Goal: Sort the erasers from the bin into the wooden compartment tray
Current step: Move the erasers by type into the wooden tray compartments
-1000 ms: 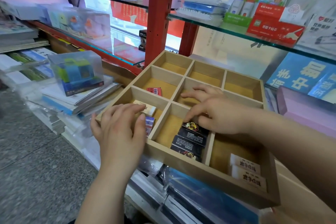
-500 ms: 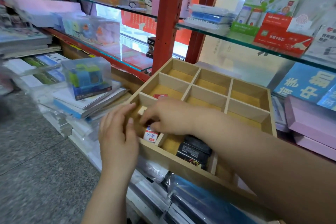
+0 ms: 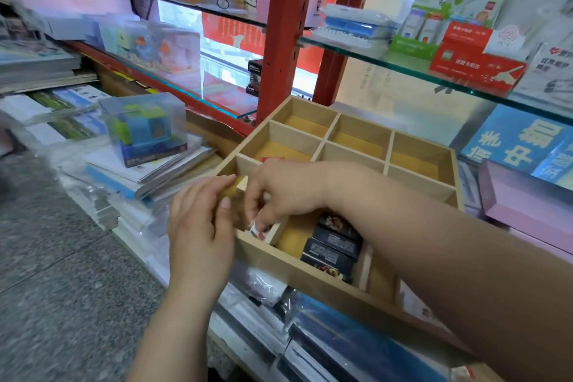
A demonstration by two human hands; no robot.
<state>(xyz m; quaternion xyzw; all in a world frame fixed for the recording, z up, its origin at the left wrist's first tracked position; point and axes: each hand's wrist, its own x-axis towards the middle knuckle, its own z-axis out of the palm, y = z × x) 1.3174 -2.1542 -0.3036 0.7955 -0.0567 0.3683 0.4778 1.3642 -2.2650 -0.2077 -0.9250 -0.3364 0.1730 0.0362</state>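
The wooden compartment tray (image 3: pixel 421 146) sits on stacked stationery under a glass shelf. My left hand (image 3: pixel 198 226) grips the tray's near left corner, fingers over its side wall. My right hand (image 3: pixel 285 192) reaches across into the near left compartment and pinches a white eraser (image 3: pixel 259 229) with a red and blue label. A cream eraser (image 3: pixel 242 184) shows between my hands. Several black erasers (image 3: pixel 333 246) lie in the near middle compartment. A red eraser (image 3: pixel 273 160) peeks out in the compartment behind my right hand. My right forearm hides the near right compartment.
A clear plastic box (image 3: pixel 142 130) with a blue and green item stands on piled booklets to the left. A red shelf post (image 3: pixel 285 34) rises just behind the tray. Glass shelves (image 3: pixel 403 68) hang above it. Pink boxes (image 3: pixel 527 205) lie at the right.
My right hand has moved from the middle compartments leftward into the near left compartment and closed on the white eraser. My left hand stays at the tray's corner.
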